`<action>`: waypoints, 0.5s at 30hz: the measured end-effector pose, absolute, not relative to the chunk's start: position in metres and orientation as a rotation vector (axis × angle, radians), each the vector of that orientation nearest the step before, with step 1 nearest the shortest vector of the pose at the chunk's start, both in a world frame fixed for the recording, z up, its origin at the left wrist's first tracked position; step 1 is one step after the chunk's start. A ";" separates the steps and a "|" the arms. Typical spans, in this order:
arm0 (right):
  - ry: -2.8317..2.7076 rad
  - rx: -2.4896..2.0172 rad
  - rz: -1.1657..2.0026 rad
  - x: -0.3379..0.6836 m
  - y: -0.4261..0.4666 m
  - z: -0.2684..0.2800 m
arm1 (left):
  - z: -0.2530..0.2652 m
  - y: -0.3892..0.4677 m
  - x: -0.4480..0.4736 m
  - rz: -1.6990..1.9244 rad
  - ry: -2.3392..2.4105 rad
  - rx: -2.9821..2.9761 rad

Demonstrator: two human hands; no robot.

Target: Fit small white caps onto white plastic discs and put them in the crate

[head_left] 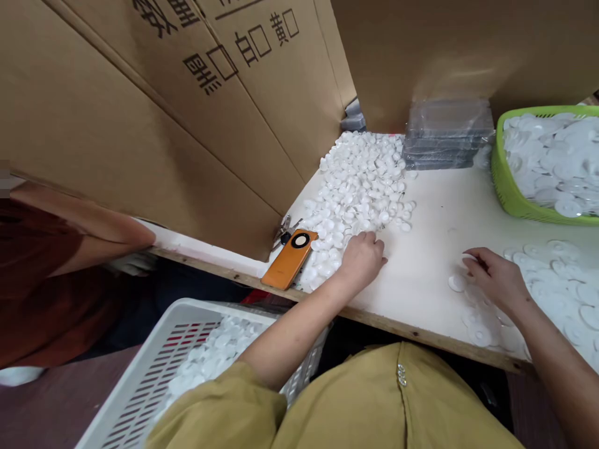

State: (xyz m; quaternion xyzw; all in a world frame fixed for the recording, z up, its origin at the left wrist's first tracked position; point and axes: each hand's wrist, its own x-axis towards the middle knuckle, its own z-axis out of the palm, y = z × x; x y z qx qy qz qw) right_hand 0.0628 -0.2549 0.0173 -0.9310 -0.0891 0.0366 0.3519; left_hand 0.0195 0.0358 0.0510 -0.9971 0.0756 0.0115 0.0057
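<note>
My left hand [364, 259] rests at the right edge of a heap of small white round plastic pieces [360, 181]. Its fingers are curled in, and whatever they may hold is hidden. Over to the right, my right hand [498, 280] hovers low over the white table, thumb and fingers drawn together in a pinch whose contents I cannot make out. Just below those fingertips lies a flat white disc [456, 282]. More thin translucent discs [556, 274] are spread under and beyond this hand.
An orange phone [289, 259] and keys [284, 229] lie left of the heap. Cardboard walls [243, 137] border the table. Behind stand plastic-wrapped grey stacks [444, 137] and a full green basket [503, 181]. A white crate [140, 380] sits below; another person's arm [103, 231] is at left.
</note>
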 end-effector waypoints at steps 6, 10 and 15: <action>-0.185 -2.154 0.245 0.046 -0.246 0.022 | 0.032 0.032 0.016 0.148 0.332 -3.318; -0.209 -1.887 0.397 0.041 -0.226 0.020 | 0.019 0.021 0.000 0.388 0.383 -3.915; -0.280 -1.876 0.534 0.037 -0.204 0.018 | 0.003 0.010 -0.003 0.279 0.436 -3.987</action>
